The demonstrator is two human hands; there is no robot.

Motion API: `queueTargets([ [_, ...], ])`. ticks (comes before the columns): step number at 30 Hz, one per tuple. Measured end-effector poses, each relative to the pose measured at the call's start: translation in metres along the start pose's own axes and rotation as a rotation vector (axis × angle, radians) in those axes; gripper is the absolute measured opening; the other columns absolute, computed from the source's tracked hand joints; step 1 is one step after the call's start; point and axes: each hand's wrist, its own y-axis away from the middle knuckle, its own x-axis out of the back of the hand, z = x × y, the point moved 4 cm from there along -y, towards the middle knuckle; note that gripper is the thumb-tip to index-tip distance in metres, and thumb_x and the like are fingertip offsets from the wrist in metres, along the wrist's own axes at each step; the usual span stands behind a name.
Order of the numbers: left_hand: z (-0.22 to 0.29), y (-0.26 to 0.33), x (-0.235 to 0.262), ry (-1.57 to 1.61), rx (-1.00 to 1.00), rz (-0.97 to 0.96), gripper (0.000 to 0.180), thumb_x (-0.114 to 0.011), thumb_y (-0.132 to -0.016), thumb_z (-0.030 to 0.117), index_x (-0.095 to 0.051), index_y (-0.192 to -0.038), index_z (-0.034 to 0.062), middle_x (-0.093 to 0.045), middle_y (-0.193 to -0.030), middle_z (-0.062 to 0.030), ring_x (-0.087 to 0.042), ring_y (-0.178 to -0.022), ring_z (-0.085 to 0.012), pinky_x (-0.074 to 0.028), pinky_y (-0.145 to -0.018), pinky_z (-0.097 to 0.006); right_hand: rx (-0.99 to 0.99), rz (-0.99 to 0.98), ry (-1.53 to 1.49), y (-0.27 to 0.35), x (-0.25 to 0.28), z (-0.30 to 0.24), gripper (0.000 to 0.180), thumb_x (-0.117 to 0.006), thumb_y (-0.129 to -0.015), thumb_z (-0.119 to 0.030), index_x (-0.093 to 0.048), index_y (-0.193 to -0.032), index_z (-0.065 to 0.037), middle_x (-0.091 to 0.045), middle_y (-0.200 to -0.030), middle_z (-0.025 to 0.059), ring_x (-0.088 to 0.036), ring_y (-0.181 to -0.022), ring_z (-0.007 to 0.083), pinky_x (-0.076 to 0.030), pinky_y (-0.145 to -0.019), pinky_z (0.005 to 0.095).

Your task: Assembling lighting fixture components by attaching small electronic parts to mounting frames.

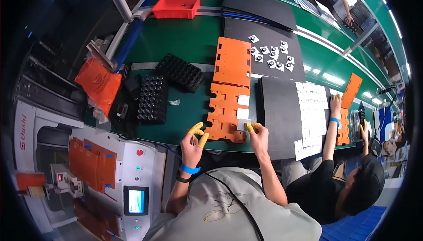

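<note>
Orange panel (225, 111), notched along its edges, lay flat on the green bench top (185, 38) right in front of the person, with 2 white squares stuck down its right side. A 2nd orange panel (232, 60) lay just beyond it, touching or nearly so.

Right hand (257, 134) sat at the near panel's lower right corner. Yellow-capped fingertips (250, 127) were pinched close together on a small white square (243, 124) at the panel edge; couldn't tell if it was gripped or just pressed down.

Left hand (193, 142) hovered at the panel's lower left edge, fingers in yellow cots, loosely curled and partly spread, holding nothing I could see. Blue band on that wrist.

Right of the panel: a black sheet (280, 113), then a run of white squares (313, 109) laid out in rows. Beyond that, a dark mat (264, 32) carried a scatter of small white-and-black parts (271, 54).

Left of the panel: 2 black cell trays, 1 (153, 99) lying flat, 1 (179, 71) angled behind it. A crumpled orange bag (99, 84) sat further left. A red bin (177, 7) stood at the far end of the bench.

A grey machine (132, 170) with a small lit screen stood at the near left, orange panels (92, 164) stacked on it.

A 2nd person in black (326, 188) worked at the right, 1 hand (335, 102) reaching onto the white squares, blue band on the wrist.
</note>
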Motion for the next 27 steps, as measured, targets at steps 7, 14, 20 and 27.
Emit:
queueTargets([
  [7, -0.044, 0.003, 0.001, 1.293, 0.588, -0.271, 0.046, -0.05, -0.099, 0.03, -0.054, -0.133, -0.0012, -0.06, -0.097, -0.0066, -0.043, -0.068, -0.0125, -0.035, -0.063, -0.026, -0.036, 0.012, 0.142, 0.002, -0.014, 0.043, 0.024, -0.065, -0.092, -0.013, -0.065, -0.088, 0.011, -0.066, -0.071, 0.0099, -0.058, -0.061, 0.011, -0.046, -0.055, 0.0288],
  [14, -0.069, 0.007, 0.01, 1.281, 0.524, -0.16, 0.052, -0.06, -0.093, 0.019, -0.048, -0.141, 0.0016, -0.062, -0.11, -0.0099, -0.055, -0.09, -0.0201, -0.044, -0.08, -0.032, -0.126, -0.049, 0.048, -0.006, -0.027, 0.075, 0.035, -0.064, -0.097, -0.023, -0.064, -0.086, 0.01, -0.065, -0.068, 0.0075, -0.062, -0.057, 0.0124, -0.049, -0.054, 0.0279],
  [20, -0.072, 0.002, 0.023, 1.241, 0.681, -0.118, 0.05, -0.053, -0.102, 0.037, -0.048, -0.142, 0.0081, -0.065, -0.118, -0.0121, -0.063, -0.089, -0.0193, -0.05, -0.072, -0.028, -0.213, -0.177, 0.007, -0.009, -0.02, 0.052, 0.034, -0.064, -0.097, -0.023, -0.064, -0.08, 0.007, -0.066, -0.066, 0.0083, -0.061, -0.055, 0.0133, -0.047, -0.052, 0.0291],
  [27, -0.068, 0.006, 0.036, 0.982, 0.455, -0.298, 0.051, -0.05, -0.102, 0.036, -0.043, -0.145, 0.0085, -0.063, -0.121, -0.0142, -0.052, -0.065, -0.0113, -0.039, -0.058, -0.025, -0.322, -0.263, 0.156, -0.025, -0.008, 0.04, 0.035, -0.067, -0.092, -0.026, -0.069, -0.091, 0.009, -0.062, -0.067, 0.0057, -0.051, -0.052, 0.0116, -0.04, -0.047, 0.0293],
])
